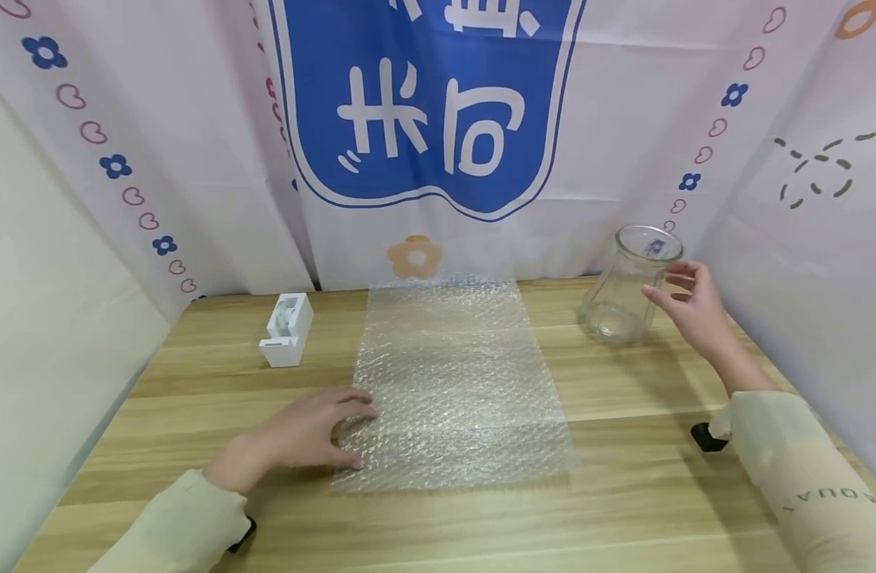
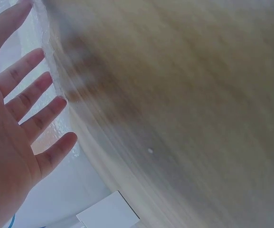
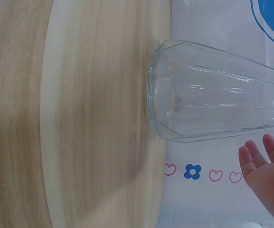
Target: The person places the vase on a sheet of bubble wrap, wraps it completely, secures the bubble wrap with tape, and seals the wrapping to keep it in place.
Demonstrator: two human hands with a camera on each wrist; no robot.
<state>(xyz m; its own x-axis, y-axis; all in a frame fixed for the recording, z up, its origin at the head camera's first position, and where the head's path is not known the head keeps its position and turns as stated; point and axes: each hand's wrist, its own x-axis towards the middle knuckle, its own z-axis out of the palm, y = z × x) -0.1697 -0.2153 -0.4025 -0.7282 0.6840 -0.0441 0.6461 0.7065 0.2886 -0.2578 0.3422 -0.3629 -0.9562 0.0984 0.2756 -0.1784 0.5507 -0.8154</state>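
A sheet of bubble wrap (image 1: 455, 382) lies flat on the wooden table, its far end against the backdrop. At its left edge is my left hand (image 1: 301, 430), fingers spread, fingertips overlapping the sheet's border. The left wrist view shows that hand's palm (image 2: 8, 152) with nothing in it. On the right side stands a clear glass vase (image 1: 619, 298) with faceted sides and a round rim, upright. My right hand (image 1: 695, 306) is beside its upper part, thumb and fingers parted around the neck. In the right wrist view, a gap shows between the fingers (image 3: 256, 156) and the glass (image 3: 212, 99).
A white tape dispenser (image 1: 287, 338) with a roll in it stands at the back left of the table (image 1: 216, 374). Behind the table hangs a printed fabric backdrop (image 1: 609, 119), with side panels at left and right.
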